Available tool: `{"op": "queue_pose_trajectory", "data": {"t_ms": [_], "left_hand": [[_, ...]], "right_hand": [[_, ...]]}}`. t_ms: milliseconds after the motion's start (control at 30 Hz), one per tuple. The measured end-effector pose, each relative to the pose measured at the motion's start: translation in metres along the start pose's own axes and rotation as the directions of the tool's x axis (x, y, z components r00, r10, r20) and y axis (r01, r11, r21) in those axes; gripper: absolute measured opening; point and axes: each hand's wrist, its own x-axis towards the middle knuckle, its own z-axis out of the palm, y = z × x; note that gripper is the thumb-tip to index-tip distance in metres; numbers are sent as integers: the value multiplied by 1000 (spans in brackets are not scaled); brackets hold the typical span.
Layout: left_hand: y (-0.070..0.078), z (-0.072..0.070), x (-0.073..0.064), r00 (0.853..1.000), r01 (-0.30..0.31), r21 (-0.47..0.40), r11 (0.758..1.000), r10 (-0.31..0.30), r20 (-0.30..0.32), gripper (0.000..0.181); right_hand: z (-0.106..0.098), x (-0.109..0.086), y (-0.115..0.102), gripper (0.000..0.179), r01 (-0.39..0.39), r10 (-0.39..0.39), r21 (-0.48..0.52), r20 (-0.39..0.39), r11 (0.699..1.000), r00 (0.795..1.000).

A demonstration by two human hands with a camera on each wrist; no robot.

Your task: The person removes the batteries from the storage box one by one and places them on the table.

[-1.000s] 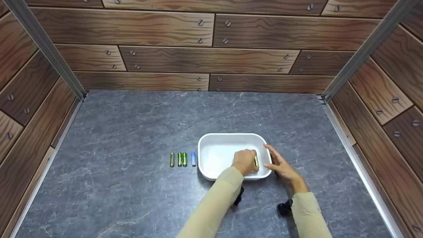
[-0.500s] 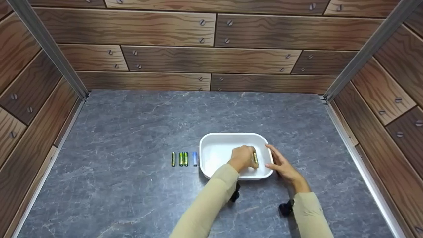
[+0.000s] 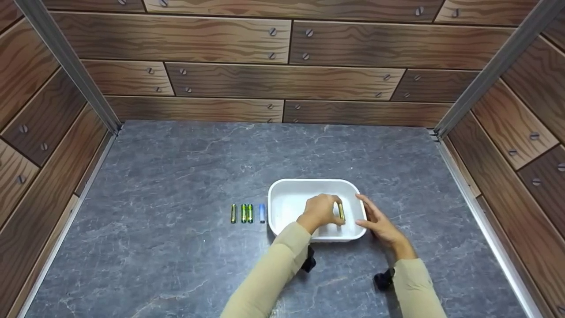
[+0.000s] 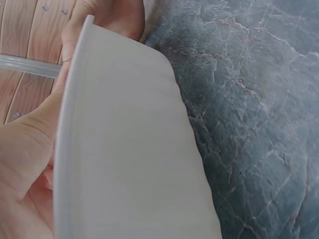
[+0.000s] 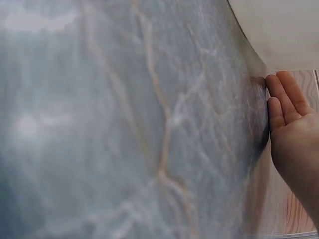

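My left hand (image 3: 318,211) reaches into a white rectangular tub (image 3: 282,194). Its thumb and fingertips pinch a gold-green battery (image 3: 341,212) by the two ends. In the left wrist view, the tub's outer wall (image 4: 129,139) hides most of what this hand (image 4: 25,154) does. At the tub's right side, my right hand (image 3: 382,225) holds the rim, thumb over the edge and fingers along the outside. The right wrist view has the fingers of this hand (image 5: 294,119) stretched out, tips right at the wall.
Left of the tub, a row of batteries lies on the grey marbled table (image 3: 176,176): one gold-green (image 3: 233,213), a green pair (image 3: 246,213) and one blue (image 3: 261,213). Wood-patterned panels (image 3: 220,39) and metal posts (image 3: 70,66) enclose the table.
My left hand has shifted slightly left inside the tub, and the battery between its fingers has come along, now showing more plainly. The right hand keeps its place at the rim.
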Motion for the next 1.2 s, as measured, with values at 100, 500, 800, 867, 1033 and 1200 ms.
{"op": "queue_pose_trajectory", "data": {"t_ms": [100,500,800,867,1033,1200], "left_hand": [[-3,-4,-4,1000,-7,-9,1000,7,-13,51],[-11,-10,-21,998,-33,3,999,33,-47,52],[-21,-19,-30,994,-55,-37,998,51,-93,54],[-25,-21,-31,993,-55,-52,997,50,-103,54],[-33,-26,-37,991,-56,-96,994,44,-124,54],[-40,-32,-44,989,-53,-100,994,38,-143,54]], "right_hand": [[1,0,-2,78,-24,24,-12,-9,1000,1000],[2,1,-1,78,-32,33,6,-20,999,999],[4,2,-2,79,-78,78,5,-81,997,994],[4,2,-2,78,-75,75,3,-80,997,994],[2,1,-1,74,-20,20,7,-35,1000,999],[0,1,0,74,6,-6,6,0,1000,1000]]}}
